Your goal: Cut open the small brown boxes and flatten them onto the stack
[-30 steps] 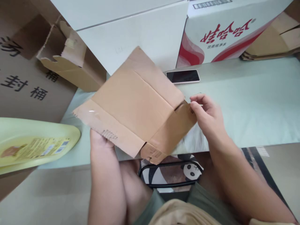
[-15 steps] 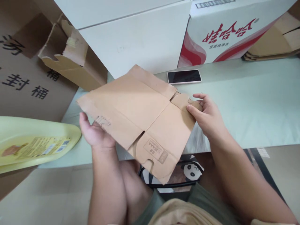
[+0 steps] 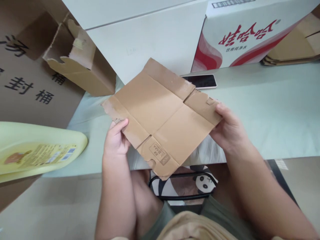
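A flattened brown cardboard box point(image 3: 162, 106), creased and with slotted flaps, is held up between my hands over the table's front edge. My left hand point(image 3: 117, 137) grips its left flap, thumb on top and fingers underneath. On the opposite side my right hand point(image 3: 228, 125) pinches the right flap, with the thumb along its edge and the other fingers hidden beneath. Small dark print shows on the near flap. The cardboard's far edge partly covers a phone point(image 3: 203, 81) lying on the table.
Pale green cloth covers the table point(image 3: 262, 113). Behind stand a white box point(image 3: 150, 46) and a red-and-white carton point(image 3: 232, 43). Folded cardboard point(image 3: 292, 50) lies at right. An opened cardboard box point(image 3: 97, 73), a large printed carton point(image 3: 27, 90) and a yellow bottle point(image 3: 42, 151) occupy the left.
My left hand has closed its thumb over the cardboard's left flap, having been open beneath it. The right hand has shifted its grip to the flap's edge. The cardboard has tilted and moved slightly away.
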`<state>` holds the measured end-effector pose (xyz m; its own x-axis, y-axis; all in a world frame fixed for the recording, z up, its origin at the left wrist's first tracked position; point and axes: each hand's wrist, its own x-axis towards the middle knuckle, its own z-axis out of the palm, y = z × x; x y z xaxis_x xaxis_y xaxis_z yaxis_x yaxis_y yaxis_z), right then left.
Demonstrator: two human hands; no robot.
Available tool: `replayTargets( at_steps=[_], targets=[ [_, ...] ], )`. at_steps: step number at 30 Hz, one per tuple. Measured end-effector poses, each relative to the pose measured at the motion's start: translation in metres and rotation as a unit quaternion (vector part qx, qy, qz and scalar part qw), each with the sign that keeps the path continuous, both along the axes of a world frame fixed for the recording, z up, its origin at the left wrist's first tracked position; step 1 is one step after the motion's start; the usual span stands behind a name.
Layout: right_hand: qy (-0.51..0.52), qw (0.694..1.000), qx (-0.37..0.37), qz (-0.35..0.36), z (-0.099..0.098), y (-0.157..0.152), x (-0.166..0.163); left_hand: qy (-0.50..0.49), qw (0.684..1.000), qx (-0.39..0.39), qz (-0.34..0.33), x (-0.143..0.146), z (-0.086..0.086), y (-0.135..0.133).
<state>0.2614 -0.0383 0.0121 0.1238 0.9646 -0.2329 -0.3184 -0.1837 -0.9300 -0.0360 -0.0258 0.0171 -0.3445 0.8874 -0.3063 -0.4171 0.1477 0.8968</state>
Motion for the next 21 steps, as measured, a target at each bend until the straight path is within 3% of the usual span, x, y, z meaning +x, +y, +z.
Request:
replayTargets(
  at_steps=[6, 14, 21],
  targets=[
    [-0.056, 0.997, -0.021, 0.051, -0.005, -0.007, -0.010, -0.006, 0.999, -0.015, 0.029, 0.003, -0.004, 0.003],
    [-0.060, 0.998, 0.005, 0.028, -0.012, -0.007, -0.014, -0.017, 0.996, -0.087, 0.019, 0.002, -0.011, 0.004],
    [-0.026, 0.997, 0.011, 0.066, -0.009, -0.011, -0.017, -0.037, 0.999, -0.014, 0.011, -0.001, -0.011, 0.006]
  ],
)
